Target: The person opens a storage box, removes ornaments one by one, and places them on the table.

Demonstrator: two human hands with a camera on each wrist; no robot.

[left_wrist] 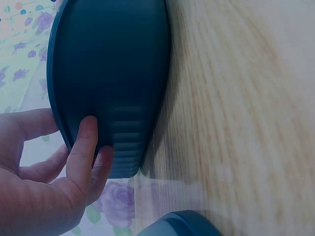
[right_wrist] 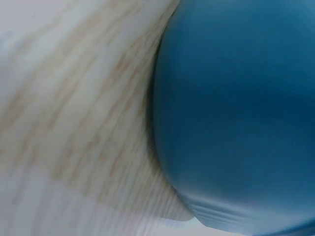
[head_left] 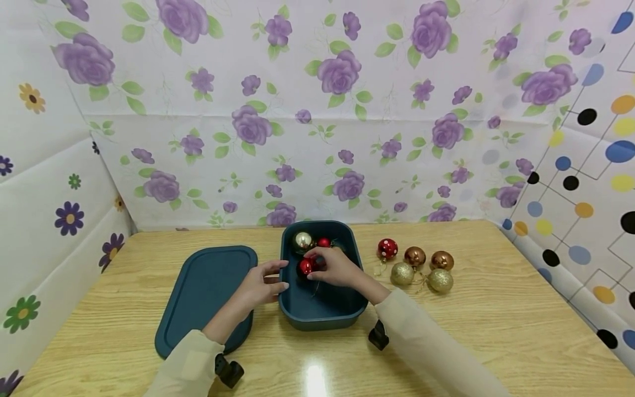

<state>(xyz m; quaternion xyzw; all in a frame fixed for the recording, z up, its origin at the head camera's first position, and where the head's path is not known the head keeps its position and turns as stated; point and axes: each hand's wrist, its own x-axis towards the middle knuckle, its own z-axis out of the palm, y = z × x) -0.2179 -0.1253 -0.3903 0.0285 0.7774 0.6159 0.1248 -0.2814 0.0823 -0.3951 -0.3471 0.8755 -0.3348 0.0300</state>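
A dark blue plastic box (head_left: 322,322) stands on the table. My right hand (head_left: 337,267) reaches inside it, with thumb and fingers around a shiny red Christmas ball (head_left: 306,267). Behind that ball lie a pale gold ball (head_left: 302,241) and a smaller red ball (head_left: 323,242), the rest partly covered by my hand. My left hand (head_left: 258,284) holds the box's left rim; in the left wrist view, fingers (left_wrist: 87,132) lie against the outer wall and others pass behind the rim. The right wrist view shows only the box's outer wall (right_wrist: 236,108) and table.
A flat blue lid (head_left: 203,292) lies left of the box, partly under my left forearm. To the right sit a red dotted ball (head_left: 387,248), two copper balls (head_left: 414,257) and two glittery gold balls (head_left: 440,280) with strings. Floral sheets (head_left: 297,138) rise behind the wooden table (head_left: 496,309).
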